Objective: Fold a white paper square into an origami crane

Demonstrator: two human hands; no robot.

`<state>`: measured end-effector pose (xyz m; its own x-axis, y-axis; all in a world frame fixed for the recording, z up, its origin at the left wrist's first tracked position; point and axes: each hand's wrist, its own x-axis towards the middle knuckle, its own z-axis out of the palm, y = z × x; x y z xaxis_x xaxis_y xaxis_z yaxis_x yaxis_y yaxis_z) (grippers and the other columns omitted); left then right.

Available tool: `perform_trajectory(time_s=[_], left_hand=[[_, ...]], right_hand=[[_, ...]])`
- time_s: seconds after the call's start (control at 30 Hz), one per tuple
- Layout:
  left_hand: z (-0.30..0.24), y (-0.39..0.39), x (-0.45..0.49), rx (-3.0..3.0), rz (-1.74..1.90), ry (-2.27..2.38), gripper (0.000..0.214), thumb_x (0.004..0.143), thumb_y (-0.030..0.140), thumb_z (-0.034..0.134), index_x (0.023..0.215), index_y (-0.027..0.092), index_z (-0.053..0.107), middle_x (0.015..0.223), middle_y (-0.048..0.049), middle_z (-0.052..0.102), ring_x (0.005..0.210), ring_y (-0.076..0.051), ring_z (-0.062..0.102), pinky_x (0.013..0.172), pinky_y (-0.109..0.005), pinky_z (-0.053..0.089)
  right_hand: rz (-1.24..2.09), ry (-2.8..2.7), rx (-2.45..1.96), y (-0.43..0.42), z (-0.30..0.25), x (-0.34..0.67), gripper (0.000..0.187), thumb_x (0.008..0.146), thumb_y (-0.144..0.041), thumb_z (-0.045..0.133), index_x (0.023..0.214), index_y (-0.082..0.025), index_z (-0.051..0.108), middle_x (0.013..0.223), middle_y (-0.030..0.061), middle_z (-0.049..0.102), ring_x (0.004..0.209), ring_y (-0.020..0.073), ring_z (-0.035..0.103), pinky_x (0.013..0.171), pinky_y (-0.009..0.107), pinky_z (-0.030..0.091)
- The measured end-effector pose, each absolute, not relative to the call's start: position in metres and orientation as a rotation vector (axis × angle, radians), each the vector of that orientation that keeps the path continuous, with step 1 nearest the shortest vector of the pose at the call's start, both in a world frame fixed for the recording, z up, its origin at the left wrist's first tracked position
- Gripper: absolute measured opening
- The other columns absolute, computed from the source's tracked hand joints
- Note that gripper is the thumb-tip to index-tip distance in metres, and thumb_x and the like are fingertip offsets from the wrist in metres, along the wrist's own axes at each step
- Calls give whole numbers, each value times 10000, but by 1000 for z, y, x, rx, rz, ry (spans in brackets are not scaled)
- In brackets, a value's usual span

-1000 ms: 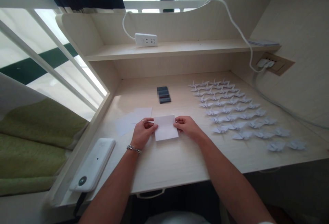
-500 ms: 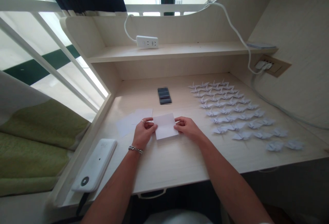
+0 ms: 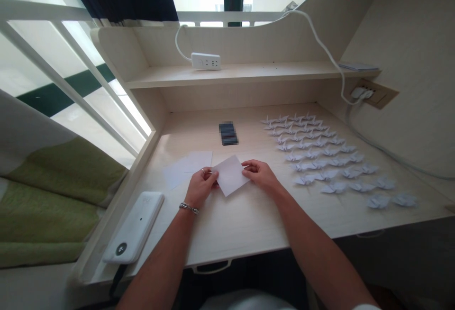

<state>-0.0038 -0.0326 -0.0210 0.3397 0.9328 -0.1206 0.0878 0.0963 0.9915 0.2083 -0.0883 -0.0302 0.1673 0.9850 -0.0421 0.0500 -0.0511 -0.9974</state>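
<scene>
A square sheet of white paper (image 3: 232, 176) is held between my two hands above the desk, turned at an angle. My left hand (image 3: 201, 184) pinches its left corner, thumb on top; a ring and a chain bracelet show on this hand and wrist. At the right corner, my right hand (image 3: 261, 175) grips the sheet between thumb and fingers. More white paper sheets (image 3: 186, 165) lie flat on the desk just beyond my left hand. To the right, folded paper cranes (image 3: 313, 149) stand in several rows.
A dark, pixelated item (image 3: 228, 133) lies beyond my hands. On the left edge rests a white power bank (image 3: 134, 228) with a black strap or cable. A power strip (image 3: 206, 61) sits on the shelf (image 3: 241, 74); a white cable runs to the wall socket (image 3: 378, 94).
The paper in my hands has rotated from nearly straight to a diamond-like angle, and my fingers have shifted to its corners. The camera view has moved slightly.
</scene>
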Motion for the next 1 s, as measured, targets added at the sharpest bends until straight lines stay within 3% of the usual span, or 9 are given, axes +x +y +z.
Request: perform_trajectory(time_s=[0.17,0.27,0.37,0.5,0.6,0.67,0.77,0.87,1.0], left_hand=[[-18,-37,-12,1327,741,1015,298,702,406,715,801,147,605,702,-42,683,669,-185,676,625,-308,556],[-12,-42,-20,1459,694,959,438,642,246,772,1037,157,603,814,-36,698,773,-191,692,739,-336,565],[-9,-47,-22,1798,745,980,558,688,100,677,1220,233,574,924,-24,669,813,-173,670,766,-350,563],[-13,-53,-16,2357,835,922,471,694,-9,639,1065,275,700,976,-39,610,866,-174,610,812,-365,536],[-16,-57,-11,2547,849,892,239,748,43,653,852,238,745,1009,-70,581,848,-178,574,771,-358,544],[-17,-61,-9,2630,856,879,157,785,86,646,777,215,736,1084,-98,587,948,-219,548,780,-370,544],[-17,-68,-8,2683,799,809,149,815,92,617,777,196,718,1149,-103,626,1069,-257,502,857,-409,528],[-19,-75,-9,2623,674,749,158,835,86,589,865,192,703,1016,-74,694,981,-224,543,856,-394,530],[-22,-80,-12,2555,618,767,163,842,94,581,908,192,693,963,-58,709,953,-215,557,854,-388,525]], right_hand=[[1004,-1110,-1402,-83,-37,215,285,708,-281,639,955,-146,686,850,62,709,717,166,634,579,254,464],[993,-1111,-1411,-80,-41,220,255,725,-268,622,936,-153,707,878,65,721,755,172,644,636,272,485],[1001,-1144,-1416,-80,-41,223,236,731,-251,632,930,-164,723,884,60,729,776,172,651,685,280,493],[1009,-1212,-1401,-83,-38,223,242,763,-233,628,980,-163,710,885,62,735,784,166,667,716,279,506],[973,-1242,-1416,-84,-35,222,237,778,-202,626,998,-152,697,904,70,737,815,164,679,757,284,522],[905,-1273,-1467,-84,-32,222,234,775,-170,632,1000,-153,694,921,69,738,845,163,682,803,289,524],[712,-1365,-1627,-88,-24,222,229,780,-126,627,992,-170,702,944,61,739,865,165,678,853,306,514],[466,-1511,-1764,-103,-14,218,229,814,-118,590,999,-183,709,1011,71,727,879,187,658,859,344,505],[483,-1727,-1650,-141,-9,209,274,811,-292,681,1069,-204,692,1061,68,711,982,213,620,895,356,491]])
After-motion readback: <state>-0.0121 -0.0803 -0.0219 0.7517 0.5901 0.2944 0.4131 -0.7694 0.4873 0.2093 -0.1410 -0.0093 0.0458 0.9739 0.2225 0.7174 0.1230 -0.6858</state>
